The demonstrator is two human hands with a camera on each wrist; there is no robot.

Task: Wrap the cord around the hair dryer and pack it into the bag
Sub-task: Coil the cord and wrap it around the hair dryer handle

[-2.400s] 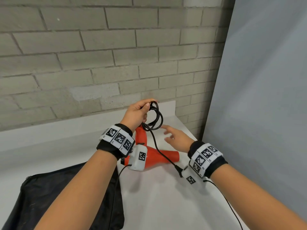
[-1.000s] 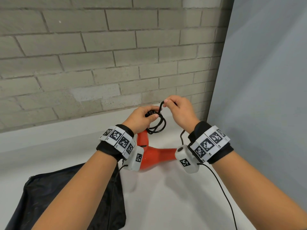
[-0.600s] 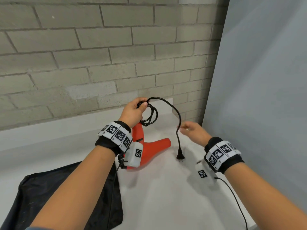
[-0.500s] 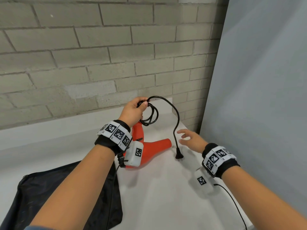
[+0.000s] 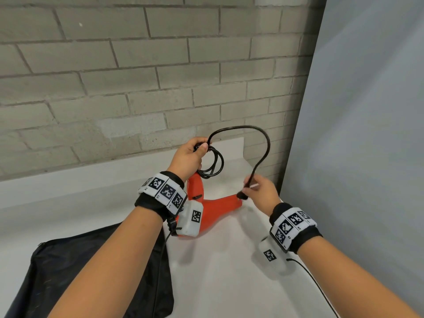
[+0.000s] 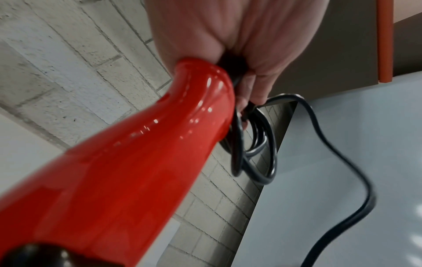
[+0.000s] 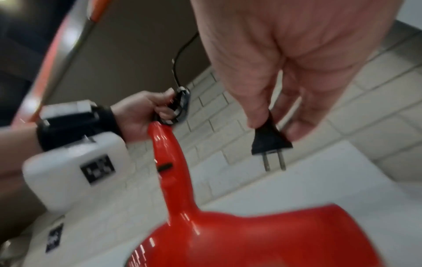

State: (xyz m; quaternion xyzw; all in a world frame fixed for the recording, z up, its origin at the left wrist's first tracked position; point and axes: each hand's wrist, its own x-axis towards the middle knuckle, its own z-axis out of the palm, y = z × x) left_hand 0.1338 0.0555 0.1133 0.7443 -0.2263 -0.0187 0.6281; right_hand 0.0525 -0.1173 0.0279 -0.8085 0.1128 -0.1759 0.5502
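A red hair dryer (image 5: 215,210) rests on the white counter (image 5: 229,283), its handle (image 6: 160,144) pointing up. My left hand (image 5: 190,157) grips the handle's top together with several coils of the black cord (image 5: 214,164). The cord's free end arcs up and over to my right hand (image 5: 261,193), which pinches the black two-pin plug (image 7: 270,140) just above the dryer's nozzle (image 7: 274,238). The black bag (image 5: 91,271) lies flat at the lower left.
A grey brick wall (image 5: 137,76) stands behind the counter. A grey panel (image 5: 367,134) closes off the right side. A thin black wire (image 5: 316,288) trails from my right wrist camera along the counter's right part.
My right hand, open beside the dangling plug half a second ago, has closed on the plug and lifted it. The left hand still holds the coils on the handle.
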